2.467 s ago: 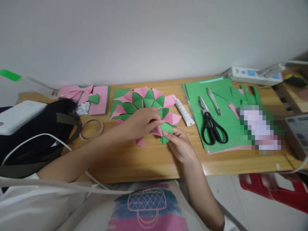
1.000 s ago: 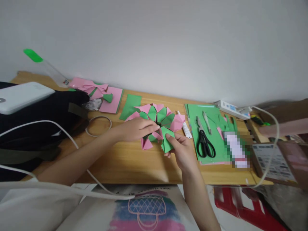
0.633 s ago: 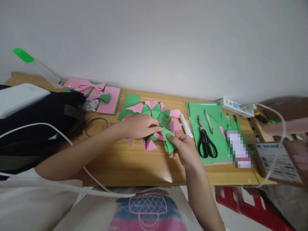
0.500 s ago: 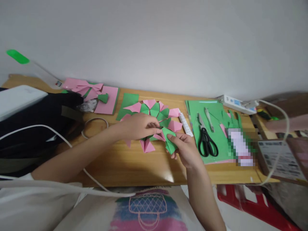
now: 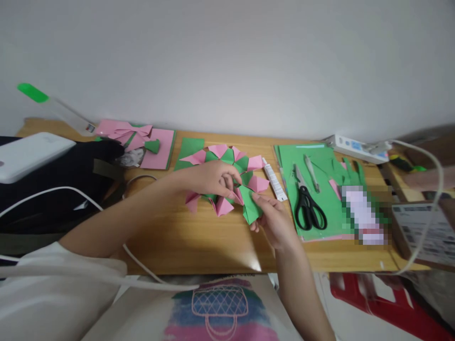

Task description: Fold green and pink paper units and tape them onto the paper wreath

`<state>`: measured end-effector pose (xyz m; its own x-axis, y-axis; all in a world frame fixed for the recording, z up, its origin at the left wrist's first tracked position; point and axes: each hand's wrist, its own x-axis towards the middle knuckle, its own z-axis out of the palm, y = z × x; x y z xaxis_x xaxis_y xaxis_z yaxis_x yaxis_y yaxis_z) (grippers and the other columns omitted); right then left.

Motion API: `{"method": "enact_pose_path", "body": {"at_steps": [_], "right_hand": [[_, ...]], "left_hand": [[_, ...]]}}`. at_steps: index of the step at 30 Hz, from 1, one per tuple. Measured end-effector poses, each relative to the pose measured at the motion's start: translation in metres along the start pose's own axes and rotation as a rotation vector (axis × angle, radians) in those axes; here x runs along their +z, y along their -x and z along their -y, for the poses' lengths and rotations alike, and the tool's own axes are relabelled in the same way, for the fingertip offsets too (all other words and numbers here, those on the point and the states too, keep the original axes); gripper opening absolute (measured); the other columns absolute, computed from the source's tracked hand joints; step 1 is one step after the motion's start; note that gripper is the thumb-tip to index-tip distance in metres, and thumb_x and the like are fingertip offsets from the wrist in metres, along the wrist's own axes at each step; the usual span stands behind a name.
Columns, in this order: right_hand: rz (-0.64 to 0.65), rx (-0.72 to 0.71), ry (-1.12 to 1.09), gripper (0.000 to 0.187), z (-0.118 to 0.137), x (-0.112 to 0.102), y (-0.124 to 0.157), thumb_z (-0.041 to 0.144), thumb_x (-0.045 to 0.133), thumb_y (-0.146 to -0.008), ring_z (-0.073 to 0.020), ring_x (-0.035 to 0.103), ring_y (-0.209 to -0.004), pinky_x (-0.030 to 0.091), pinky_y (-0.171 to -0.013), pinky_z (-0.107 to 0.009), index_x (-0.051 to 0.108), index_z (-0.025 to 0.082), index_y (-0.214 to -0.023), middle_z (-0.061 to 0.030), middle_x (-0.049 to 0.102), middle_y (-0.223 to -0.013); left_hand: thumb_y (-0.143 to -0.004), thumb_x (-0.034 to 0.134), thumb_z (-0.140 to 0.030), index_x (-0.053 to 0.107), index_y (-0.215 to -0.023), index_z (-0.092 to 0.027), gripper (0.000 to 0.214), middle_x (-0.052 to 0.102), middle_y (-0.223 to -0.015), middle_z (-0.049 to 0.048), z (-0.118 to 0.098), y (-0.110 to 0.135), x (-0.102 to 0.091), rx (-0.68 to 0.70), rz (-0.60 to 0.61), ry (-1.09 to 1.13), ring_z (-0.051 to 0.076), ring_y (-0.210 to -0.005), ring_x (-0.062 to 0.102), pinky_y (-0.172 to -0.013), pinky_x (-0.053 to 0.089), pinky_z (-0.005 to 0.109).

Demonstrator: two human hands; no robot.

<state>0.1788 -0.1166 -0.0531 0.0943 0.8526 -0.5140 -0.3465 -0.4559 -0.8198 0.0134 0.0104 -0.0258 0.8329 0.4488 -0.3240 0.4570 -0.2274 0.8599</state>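
A round wreath of folded pink and green paper pieces (image 5: 234,163) lies on the wooden desk (image 5: 199,241). My left hand (image 5: 209,178) rests on its near side with fingers curled, pinching a pink piece. My right hand (image 5: 275,222) pinches a folded green paper piece (image 5: 250,206) at the wreath's lower right edge, touching the ring.
A white glue tube (image 5: 274,179) lies right of the wreath. Black scissors (image 5: 310,206) and a small tool lie on green paper sheets (image 5: 323,166). Pink folded pieces (image 5: 135,137), a tape ring (image 5: 137,182), a black bag (image 5: 57,189), a power strip (image 5: 355,148) and a red stool (image 5: 384,303) surround.
The camera view shifted. My hands have stayed on the wreath; the right hand has kept its grip on the green piece and pushed it closer against the ring.
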Motion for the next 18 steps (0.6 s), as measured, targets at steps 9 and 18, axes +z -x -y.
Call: {"method": "enact_pose_path", "body": {"at_steps": [9,18], "right_hand": [[-0.085,-0.154,-0.054,0.030,-0.009,-0.003,0.000,0.042,0.081,-0.060,-0.0069,0.050,-0.044,0.043,-0.040,-0.017,0.069,0.017,-0.071,0.0036,0.060,-0.054],[-0.092,-0.145,-0.134,0.026,-0.008,-0.001,-0.007,0.037,0.080,-0.057,-0.0064,0.047,-0.043,0.039,-0.038,-0.017,0.069,0.017,-0.069,0.0033,0.060,-0.053]], "left_hand": [[-0.061,0.077,-0.020,0.061,-0.084,-0.014,0.029,0.071,-0.074,0.0026,-0.002,-0.021,-0.011,-0.082,0.074,0.035,0.016,-0.071,0.069,-0.068,0.052,0.027],[-0.072,0.072,-0.034,0.066,-0.089,-0.016,0.026,0.072,-0.087,0.0045,-0.008,0.008,-0.024,-0.047,-0.125,-0.178,0.018,-0.083,0.066,-0.073,0.048,0.027]]}}
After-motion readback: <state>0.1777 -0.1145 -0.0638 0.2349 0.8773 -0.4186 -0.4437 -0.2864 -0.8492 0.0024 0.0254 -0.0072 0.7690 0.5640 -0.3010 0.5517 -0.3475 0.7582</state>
